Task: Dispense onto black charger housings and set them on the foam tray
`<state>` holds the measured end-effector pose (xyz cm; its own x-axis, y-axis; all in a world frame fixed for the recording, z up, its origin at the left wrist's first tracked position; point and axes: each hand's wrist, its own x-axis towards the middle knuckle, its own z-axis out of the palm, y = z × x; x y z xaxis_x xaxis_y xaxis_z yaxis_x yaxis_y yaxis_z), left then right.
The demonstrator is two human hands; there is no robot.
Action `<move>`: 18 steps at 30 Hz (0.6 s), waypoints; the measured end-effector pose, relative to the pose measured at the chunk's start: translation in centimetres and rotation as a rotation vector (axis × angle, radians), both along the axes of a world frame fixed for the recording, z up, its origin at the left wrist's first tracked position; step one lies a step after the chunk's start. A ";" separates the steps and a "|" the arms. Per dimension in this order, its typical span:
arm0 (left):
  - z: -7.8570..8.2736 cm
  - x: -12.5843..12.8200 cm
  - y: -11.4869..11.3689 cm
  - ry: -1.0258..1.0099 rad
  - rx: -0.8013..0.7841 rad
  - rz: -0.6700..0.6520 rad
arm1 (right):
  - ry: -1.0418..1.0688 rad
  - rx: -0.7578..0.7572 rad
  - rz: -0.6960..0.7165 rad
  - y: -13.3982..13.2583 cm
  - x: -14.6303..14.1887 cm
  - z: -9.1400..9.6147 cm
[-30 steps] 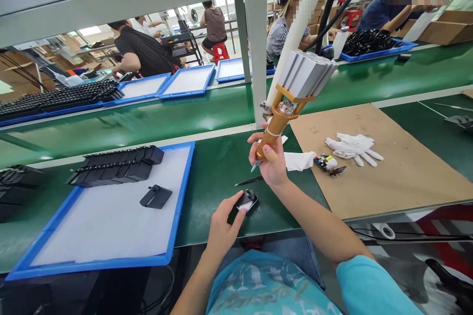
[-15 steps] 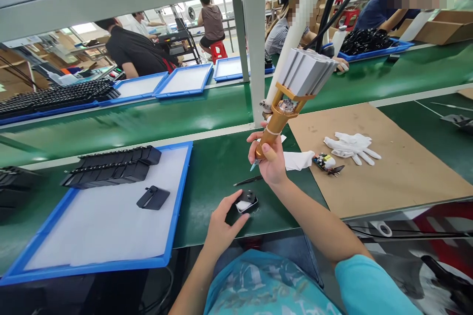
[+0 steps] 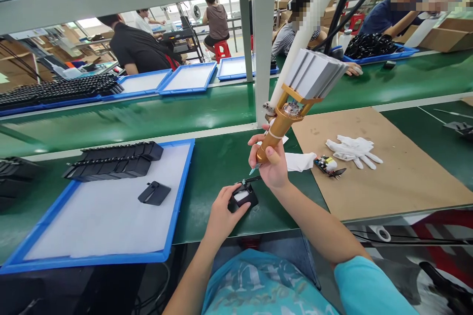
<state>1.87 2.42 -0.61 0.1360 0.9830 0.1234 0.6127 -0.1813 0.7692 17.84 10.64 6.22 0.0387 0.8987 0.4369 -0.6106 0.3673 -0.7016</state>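
My left hand (image 3: 221,210) grips a small black plastic case (image 3: 253,197) on the green bench, fingers on its far side and thumb along its near side. A white patch shows inside the case. My right hand (image 3: 272,163) is wrapped round the gold barrel of a dispensing gun (image 3: 278,130), held tilted above the case. Its teal nozzle (image 3: 253,170) points down toward the case's far edge. Silver finned metal tops the gun. Dark tweezers (image 3: 254,178) lie just behind the case, partly hidden.
To the left, a blue-rimmed tray (image 3: 176,197) holds rows of black cases (image 3: 111,165) and one loose case (image 3: 154,193). On the right, cardboard (image 3: 399,177) carries white gloves (image 3: 354,150) and a circuit board (image 3: 327,164). A grey post (image 3: 263,44) stands ahead; co-workers sit beyond the green belt.
The black case has turned in my left hand, whose thumb and fingers now lie against it, and its white patch faces up more. My right hand still holds the gun almost in place.
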 end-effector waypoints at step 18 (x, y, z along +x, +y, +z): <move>0.1 -0.3 -1.0 -0.361 -0.143 -0.164 | -0.034 -0.016 -0.027 0.1 0.1 -0.1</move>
<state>1.58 1.44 -0.51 0.2651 0.9626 0.0556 0.2706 -0.1296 0.9539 17.95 10.77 6.13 0.0485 0.9046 0.4235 -0.5759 0.3718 -0.7281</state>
